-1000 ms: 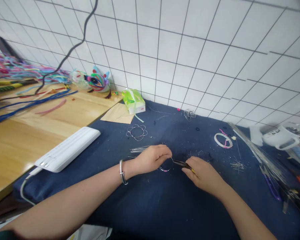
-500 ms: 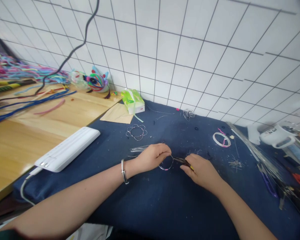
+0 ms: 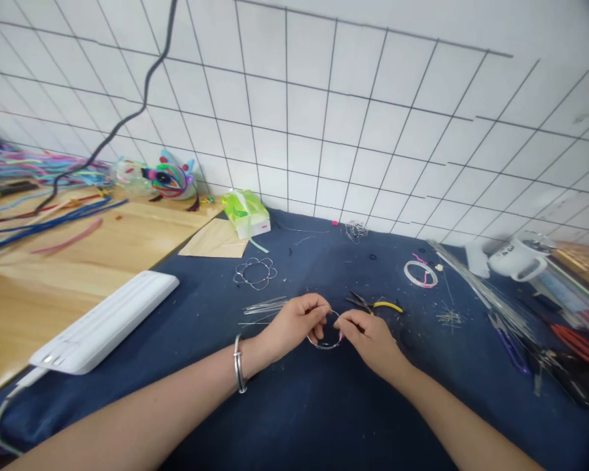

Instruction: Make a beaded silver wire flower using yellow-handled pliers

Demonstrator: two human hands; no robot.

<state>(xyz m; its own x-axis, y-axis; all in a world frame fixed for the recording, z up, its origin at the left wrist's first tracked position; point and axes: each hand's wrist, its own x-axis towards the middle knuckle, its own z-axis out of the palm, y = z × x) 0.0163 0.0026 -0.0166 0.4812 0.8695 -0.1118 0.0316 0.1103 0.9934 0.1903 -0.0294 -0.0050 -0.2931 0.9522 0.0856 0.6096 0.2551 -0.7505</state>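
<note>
A thin wire ring [image 3: 326, 347] with a bit of pink on its right side is held up between both hands. My left hand [image 3: 299, 323] pinches its upper left part, with a silver bangle [image 3: 239, 364] on that wrist. At its right side, my right hand [image 3: 369, 337] grips the ring between thumb and fingers. Just beyond the right hand lie pliers [image 3: 387, 305] with yellow handles, jaws apart, on the dark blue cloth [image 3: 294, 418]. Several straight wire pieces [image 3: 265, 306] rest beside the left hand, and a flower-shaped wire piece [image 3: 255, 273] lies farther back.
A white power bank [image 3: 105, 320] with a cable is at the left. Behind stand a green tissue pack [image 3: 247, 212] and brown paper [image 3: 213, 239]. To the right are a white ring-shaped roll [image 3: 421, 274], wire scraps [image 3: 450, 318], long wires [image 3: 476, 288], purple-handled scissors [image 3: 513, 350] and a white mug [image 3: 517, 258].
My right hand has let go of the pliers, which now lie on the cloth, and has taken hold of the wire ring. The view has shifted slightly right.
</note>
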